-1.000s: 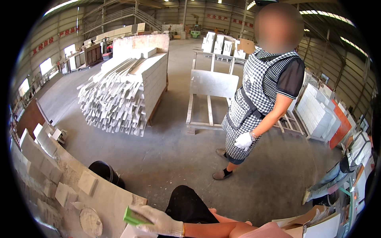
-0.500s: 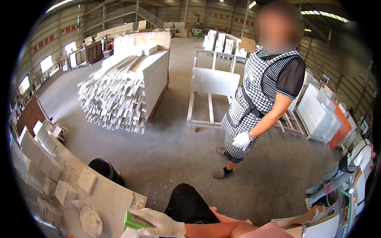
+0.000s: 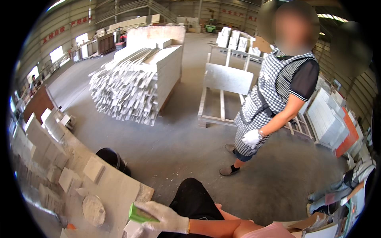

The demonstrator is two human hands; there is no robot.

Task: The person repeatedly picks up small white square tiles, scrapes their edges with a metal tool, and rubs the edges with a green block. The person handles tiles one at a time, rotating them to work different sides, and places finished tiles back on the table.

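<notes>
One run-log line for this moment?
right hand: white glove, grips green block | left hand: not in view | stone slab: under block | person in checked apron: standing opposite

Daylight from the open doorways at far left fills the hall evenly and brightly, leaving soft shadows under the slab stack (image 3: 135,87) and the rack (image 3: 222,95). The fisheye bends straight edges toward a black rim, and the corners are dark. A person's face is blurred out, and the glove (image 3: 164,216) near the lower edge looks slightly soft

Gloved hand (image 3: 164,217) (fingers curled), forearm bare
</notes>
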